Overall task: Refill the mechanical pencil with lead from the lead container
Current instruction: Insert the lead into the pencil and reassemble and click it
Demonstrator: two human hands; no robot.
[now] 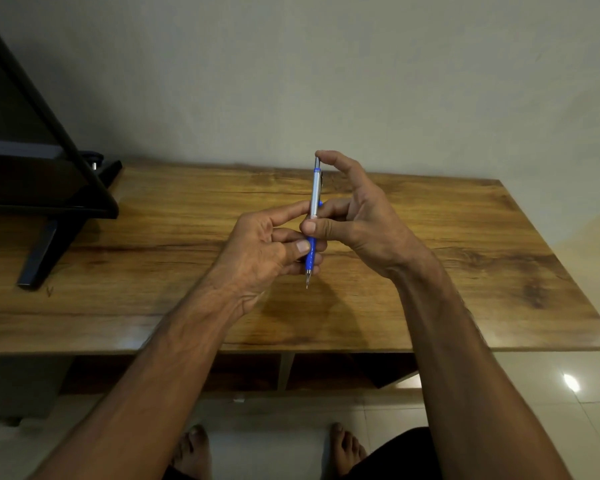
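A mechanical pencil (315, 192), silver barrel with a blue grip, stands nearly upright above the wooden table (153, 258), tip pointing down. My left hand (260, 251) pinches the blue grip near the lower end. My right hand (357, 216) holds the barrel at its middle with thumb and fingers, and its index finger rests on the pencil's top end. A small blue piece (320, 203) shows behind the barrel by my right fingers; I cannot tell what it is. No lead container is visible.
A dark flat screen on a black stand (45, 209) occupies the table's left side. A pale wall rises behind the table. The table's front edge is near my forearms, with tiled floor and my bare feet (194, 452) below.
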